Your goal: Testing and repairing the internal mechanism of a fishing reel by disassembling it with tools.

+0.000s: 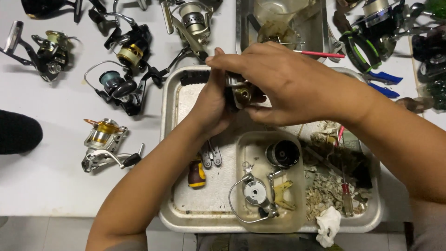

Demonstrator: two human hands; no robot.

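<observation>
Both my hands hold a small dark fishing reel body (239, 93) above a metal tray (170, 139). My left hand (211, 104) grips it from the left and below. From the right and above, my right hand (283, 83) wraps over it, fingers curled across its top. A brass-coloured round part shows on the reel body between my fingers; most of the body is hidden by my hands.
A smaller dish (297, 218) in the tray holds a spool (282, 153), a bail wire with rotor (254, 195) and small parts. A yellow-handled tool (196, 174), pliers (211, 155) and debris lie in the tray. Several spinning reels (106, 144) lie on the white table to the left.
</observation>
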